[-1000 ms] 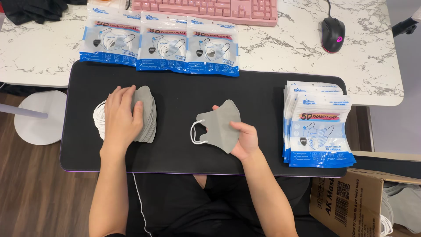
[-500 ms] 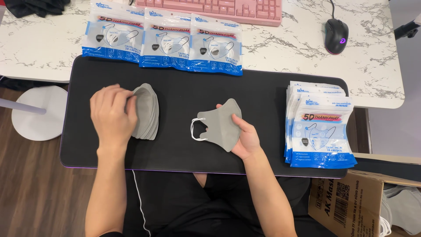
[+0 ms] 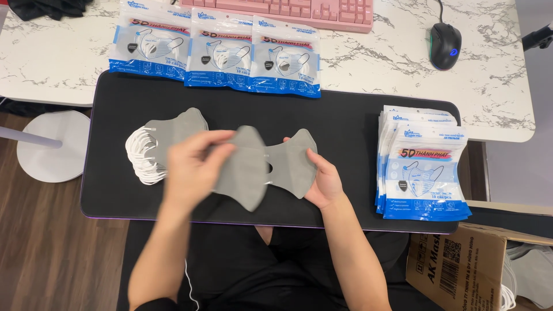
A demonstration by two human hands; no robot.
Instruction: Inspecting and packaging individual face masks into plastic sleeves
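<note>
Over the middle of the black desk mat (image 3: 345,124), a grey face mask (image 3: 245,170) is gripped by the left hand (image 3: 187,164), fingers closed on its left edge, blurred in the picture. A second grey mask (image 3: 294,161) is pinched at its right edge by the right hand (image 3: 324,181), and the two masks are seen overlapping at the centre. A stack of grey masks (image 3: 173,129) with white ear loops is found just behind the left hand. Sealed mask packets (image 3: 423,167) are piled at the right.

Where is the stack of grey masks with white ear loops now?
In the head view, the stack of grey masks lies on the left part of the black mat, just behind the left hand.
</note>
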